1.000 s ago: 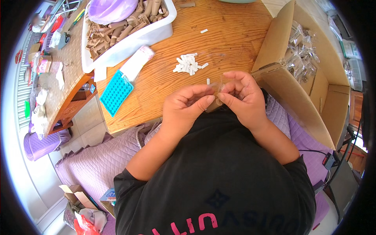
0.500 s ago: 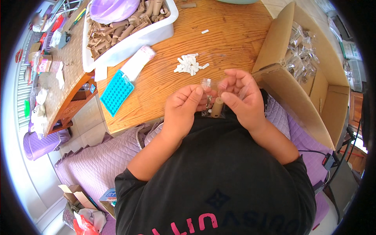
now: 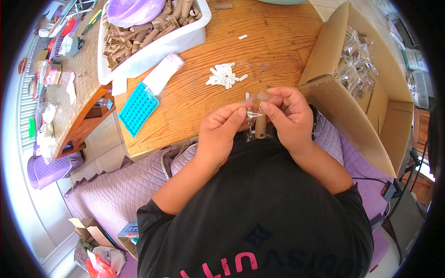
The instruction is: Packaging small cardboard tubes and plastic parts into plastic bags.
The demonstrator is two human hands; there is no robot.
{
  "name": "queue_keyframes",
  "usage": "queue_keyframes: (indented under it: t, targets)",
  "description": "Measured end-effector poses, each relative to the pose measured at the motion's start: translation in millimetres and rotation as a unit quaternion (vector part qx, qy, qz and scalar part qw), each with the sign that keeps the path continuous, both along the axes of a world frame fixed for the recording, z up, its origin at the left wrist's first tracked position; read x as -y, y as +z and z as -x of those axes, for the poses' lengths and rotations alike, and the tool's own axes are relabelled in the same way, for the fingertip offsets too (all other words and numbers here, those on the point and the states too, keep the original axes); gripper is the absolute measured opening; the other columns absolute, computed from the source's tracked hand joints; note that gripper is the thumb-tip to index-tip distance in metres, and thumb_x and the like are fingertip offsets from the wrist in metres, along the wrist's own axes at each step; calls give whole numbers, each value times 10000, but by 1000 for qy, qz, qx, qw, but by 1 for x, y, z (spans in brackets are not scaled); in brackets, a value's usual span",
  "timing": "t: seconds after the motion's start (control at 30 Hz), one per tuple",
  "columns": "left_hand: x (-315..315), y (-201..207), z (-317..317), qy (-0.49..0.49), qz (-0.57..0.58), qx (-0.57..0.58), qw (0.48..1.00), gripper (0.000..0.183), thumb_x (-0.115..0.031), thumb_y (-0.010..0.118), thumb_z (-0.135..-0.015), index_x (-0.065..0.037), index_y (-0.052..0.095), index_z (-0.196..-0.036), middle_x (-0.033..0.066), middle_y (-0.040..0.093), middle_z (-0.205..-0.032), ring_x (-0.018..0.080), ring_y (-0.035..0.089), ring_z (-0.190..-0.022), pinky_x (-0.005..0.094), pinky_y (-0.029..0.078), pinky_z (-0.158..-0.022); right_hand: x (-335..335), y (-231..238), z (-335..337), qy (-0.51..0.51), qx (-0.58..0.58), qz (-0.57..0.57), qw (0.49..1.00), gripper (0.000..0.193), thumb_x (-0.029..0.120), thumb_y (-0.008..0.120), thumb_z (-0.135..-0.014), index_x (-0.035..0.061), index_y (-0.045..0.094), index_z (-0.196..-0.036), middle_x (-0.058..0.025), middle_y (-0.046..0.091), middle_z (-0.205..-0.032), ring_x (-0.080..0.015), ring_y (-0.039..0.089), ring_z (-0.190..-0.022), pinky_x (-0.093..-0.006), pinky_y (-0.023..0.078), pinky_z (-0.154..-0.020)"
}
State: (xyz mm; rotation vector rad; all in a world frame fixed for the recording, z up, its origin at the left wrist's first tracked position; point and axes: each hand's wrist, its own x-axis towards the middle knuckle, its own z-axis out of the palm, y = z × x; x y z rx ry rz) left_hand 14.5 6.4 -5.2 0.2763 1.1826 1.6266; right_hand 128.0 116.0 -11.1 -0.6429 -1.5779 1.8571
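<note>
- Wooden table is filling the top of the view, with a purple quilted cover lying below its near edge.
- Both hands are meeting just over that near edge, close to the person's chest.
- Left hand is curling its fingers in, with the fingertips pinching the left side of a small clear bag.
- Right hand is closing its thumb and fingers on the right side of the same bag, the remaining fingers bending loosely around it.
- A short brown tube is sitting upright between the two hands, seemingly inside the bag; which fingers are touching it I cannot tell.
- A pile of white strips is lying on the table just beyond the hands.
- A blue tray and a white packet are resting to the left, near the table's edge.
- A white bin of brown tubes is standing at the far left of the table.
- A cardboard box holding clear bags is sitting open to the right of the hands.
</note>
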Motion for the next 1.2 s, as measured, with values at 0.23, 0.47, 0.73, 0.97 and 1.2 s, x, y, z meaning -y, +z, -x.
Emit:
queue_keyframes:
  t: [0.23,0.47,0.73,0.97,1.2]
  targets:
    - [-1,2,-3,21,-1,-38,999,220,-123,509,-896,28,583,-1038,42,619,-918,83,566,-820,227,471,-746,-5,-9,2,-36,25,-46,998,263,10,608,-802,12,490,-1037,-10,543,-699,-45,500,-638,-185,404,-552]
    - [1,0,0,35,13,-119,992,186,-93,522,-886,35,604,-993,6,602,-807,55,513,-690,189,429,-626,-9,2,6,-45,63,-263,962,295,7,625,-753,35,520,-1028,-46,542,-762,-139,528,-702,-250,420,-615]
    - [1,4,-2,-15,29,-279,960,145,-59,530,-865,1,617,-963,23,594,-725,56,504,-637,204,419,-574,-17,14,19,-24,5,-558,829,174,74,664,-620,75,630,-791,-54,549,-788,-241,535,-755,-346,414,-641]
    - [5,15,-2,-40,49,-418,906,124,-47,533,-855,-7,608,-945,81,594,-711,90,541,-649,238,442,-591,-10,8,20,-20,17,-476,879,72,88,631,-684,48,587,-723,-71,543,-773,-264,522,-733,-346,408,-661]
    - [8,7,-1,-8,49,-301,953,140,-76,531,-873,15,613,-940,38,618,-768,79,556,-672,218,460,-606,-19,11,16,-141,-114,-230,956,94,83,477,-880,39,510,-804,-93,526,-819,-185,528,-776,-297,422,-714]
